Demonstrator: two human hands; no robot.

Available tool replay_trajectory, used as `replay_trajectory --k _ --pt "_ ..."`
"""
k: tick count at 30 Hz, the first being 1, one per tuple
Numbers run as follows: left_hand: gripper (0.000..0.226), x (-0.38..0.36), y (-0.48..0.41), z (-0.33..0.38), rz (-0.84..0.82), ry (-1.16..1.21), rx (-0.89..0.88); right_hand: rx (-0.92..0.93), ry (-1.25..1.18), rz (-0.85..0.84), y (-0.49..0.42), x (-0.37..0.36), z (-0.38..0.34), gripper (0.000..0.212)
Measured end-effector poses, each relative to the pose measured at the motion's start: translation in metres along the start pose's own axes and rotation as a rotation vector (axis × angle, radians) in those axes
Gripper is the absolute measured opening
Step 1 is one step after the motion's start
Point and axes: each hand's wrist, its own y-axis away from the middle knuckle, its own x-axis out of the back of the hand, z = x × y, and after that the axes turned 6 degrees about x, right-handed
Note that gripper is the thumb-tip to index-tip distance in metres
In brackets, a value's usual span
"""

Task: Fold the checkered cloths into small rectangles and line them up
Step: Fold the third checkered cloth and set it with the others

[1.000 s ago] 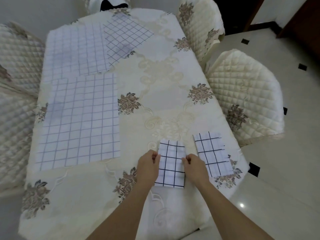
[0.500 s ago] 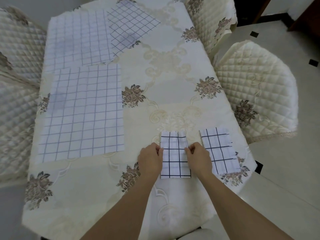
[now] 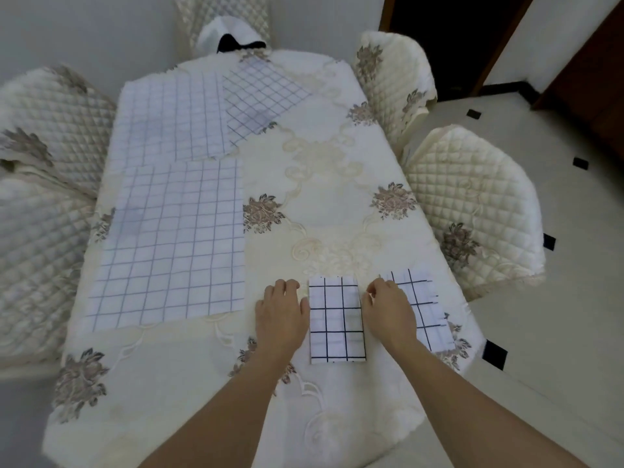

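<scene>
A folded checkered cloth (image 3: 336, 319) lies as a small upright rectangle near the table's front right. My left hand (image 3: 282, 309) rests on the tablecloth against its left edge, fingers loosely curled, holding nothing. At the cloth's right edge is my right hand (image 3: 388, 309), also loosely curled and empty. It covers part of a second folded cloth (image 3: 425, 309) lying just to the right. Three unfolded checkered cloths lie flat on the left: a near one (image 3: 172, 244), a far one (image 3: 169, 119), and a turned one (image 3: 263, 92) behind it.
The table (image 3: 337, 184) wears a cream floral tablecloth. Quilted chairs stand on the right (image 3: 472, 204), the far right (image 3: 391, 76) and the left (image 3: 44, 136). A white and black object (image 3: 233, 35) sits at the far end. Tiled floor lies to the right.
Both hands have slid off the folded cloth's side edges and now rest beside it. The cloth lies straighter next to the second folded one. The view has tilted up.
</scene>
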Motion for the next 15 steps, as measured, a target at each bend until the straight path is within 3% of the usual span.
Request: replay_trajectory --k 5,9,15 --pt "0.048 0.039 -0.026 0.005 0.118 -0.077 -0.188 0.339 0.238 0.126 -0.016 0.030 -0.024 0.028" --pt "0.052 0.079 -0.038 0.017 0.207 -0.096 -0.249 0.453 0.275 0.214 -0.027 0.061 -0.055 0.037" --pt "0.055 0.135 -0.051 0.025 0.309 -0.096 -0.203 0.589 0.318 0.315 -0.037 0.104 -0.095 0.043"
